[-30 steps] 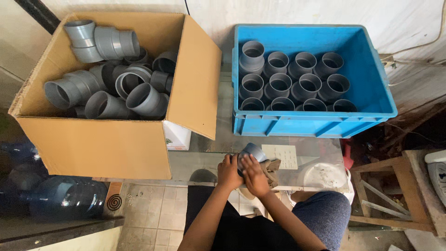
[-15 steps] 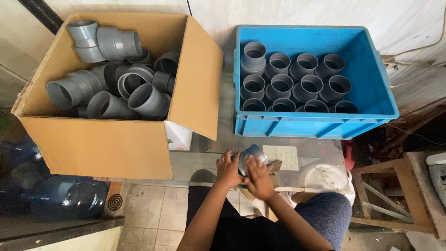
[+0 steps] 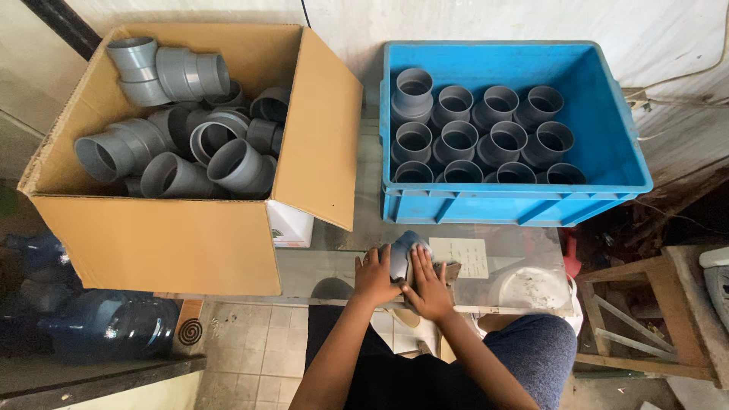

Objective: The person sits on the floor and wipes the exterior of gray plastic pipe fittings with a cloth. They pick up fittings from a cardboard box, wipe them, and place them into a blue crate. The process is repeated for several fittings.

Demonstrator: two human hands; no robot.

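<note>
Barely anything moved since the earlier frames: both hands stayed on the grey pipe fitting (image 3: 400,254), only shifting slightly on it; boxes unchanged, so the same piece was still being worked. Left of the fitting, the cardboard box (image 3: 163,239) held loose grey elbows. Left hand (image 3: 375,275) clasped the fitting's left side, grip closed on it. Fitting sat on the glass desk (image 3: 319,262), just below the blue crate (image 3: 600,133). Right hand (image 3: 427,285) pressed its right side, fingers spread flat.

Glass tabletop (image 3: 334,262), cardboard box (image 3: 163,243), blue crate (image 3: 600,144), paper sheet (image 3: 463,258)
</note>
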